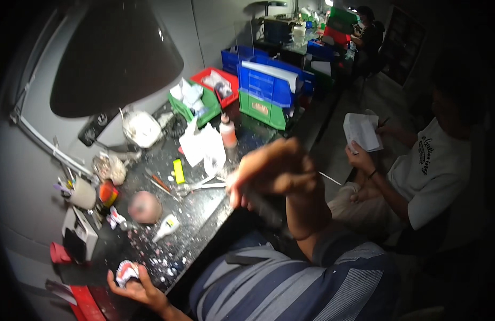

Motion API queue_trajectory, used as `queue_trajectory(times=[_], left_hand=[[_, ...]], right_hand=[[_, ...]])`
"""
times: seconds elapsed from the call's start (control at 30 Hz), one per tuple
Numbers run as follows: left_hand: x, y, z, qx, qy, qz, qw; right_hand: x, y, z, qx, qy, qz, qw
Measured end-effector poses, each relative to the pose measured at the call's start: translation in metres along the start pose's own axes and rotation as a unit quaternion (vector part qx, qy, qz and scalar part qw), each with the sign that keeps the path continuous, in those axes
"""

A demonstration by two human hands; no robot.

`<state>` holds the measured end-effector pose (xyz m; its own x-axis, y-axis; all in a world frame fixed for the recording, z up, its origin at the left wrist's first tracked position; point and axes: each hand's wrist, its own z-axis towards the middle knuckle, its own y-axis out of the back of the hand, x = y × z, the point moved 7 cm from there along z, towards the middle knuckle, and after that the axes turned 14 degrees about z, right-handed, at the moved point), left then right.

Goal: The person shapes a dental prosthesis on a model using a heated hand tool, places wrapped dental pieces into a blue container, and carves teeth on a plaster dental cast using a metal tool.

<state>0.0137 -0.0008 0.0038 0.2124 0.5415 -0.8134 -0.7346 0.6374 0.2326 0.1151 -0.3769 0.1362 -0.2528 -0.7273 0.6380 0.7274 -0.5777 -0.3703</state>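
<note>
My left hand (146,291) is low at the left over the dark bench, closed around a dental model (128,270) with pink gums and white teeth. My right hand (274,171) is raised near the bench's front edge, motion-blurred, with fingers curled; what they hold, if anything, I cannot make out. Just left of it lie silver metal tools (188,188). Nearby on the bench are a yellow block (178,171), brown-handled instruments (156,181), a round pinkish object (144,207), a small white bottle (164,228) and white debris (170,262).
Blue (263,77), green (258,109) and red (226,80) bins stand at the back, near paper (202,147) and a pink-liquid bottle (227,131). A lamp (113,53) hangs above. A seated person (440,171) holds paper at the right; another (367,40) sits farther back.
</note>
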Motion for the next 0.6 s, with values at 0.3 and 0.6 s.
queue_trajectory(times=[0.3,0.6], left_hand=[[-0.022,-0.010,-0.005,0.007,-0.008,-0.204,0.979],[-0.049,-0.041,-0.026,0.202,0.235,-0.511,0.802]], right_hand=[[-0.092,-0.025,-0.014,0.060,-0.083,0.000,0.995],[-0.108,-0.069,-0.014,0.021,-0.074,-0.167,0.983]])
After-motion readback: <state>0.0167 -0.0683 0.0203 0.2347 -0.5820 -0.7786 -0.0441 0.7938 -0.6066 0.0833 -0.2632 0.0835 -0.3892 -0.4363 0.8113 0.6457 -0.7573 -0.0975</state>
